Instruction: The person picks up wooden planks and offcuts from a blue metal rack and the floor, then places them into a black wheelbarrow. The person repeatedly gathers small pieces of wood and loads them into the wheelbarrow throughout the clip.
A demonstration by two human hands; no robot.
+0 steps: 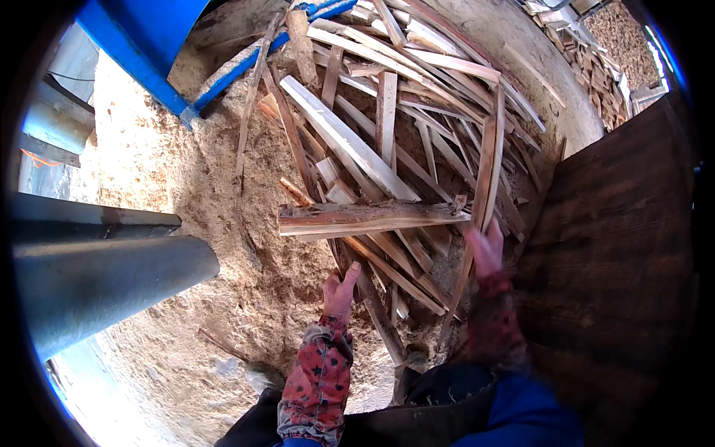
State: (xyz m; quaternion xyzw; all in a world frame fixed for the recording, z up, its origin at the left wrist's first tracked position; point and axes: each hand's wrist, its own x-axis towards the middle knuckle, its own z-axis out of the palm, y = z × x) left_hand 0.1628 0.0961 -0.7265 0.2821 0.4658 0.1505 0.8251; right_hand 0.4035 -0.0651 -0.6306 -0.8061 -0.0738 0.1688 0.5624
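Near the middle of a heap of wood strips [357, 145], a thick bark-edged piece of wood [372, 217] lies crosswise. Below its left part is my left hand [339, 295], thumb and fingers apart with nothing seen between them; it is next to a dark slanting strip [376, 309]. At the right side of the heap, my right hand [485, 250] is closed on a long narrow wood strip [491, 160]. That strip points away from me, and its near part runs down past the hand. Both forearms wear red patterned sleeves [319, 376].
Sawdust [216, 305] covers the ground on the left. A grey metal beam [112, 276] juts in from the left. Blue metal framework [141, 52] stands at the far left. A dark wooden panel [607, 261] borders the right. Cut wood pieces [592, 78] are piled at the far right.
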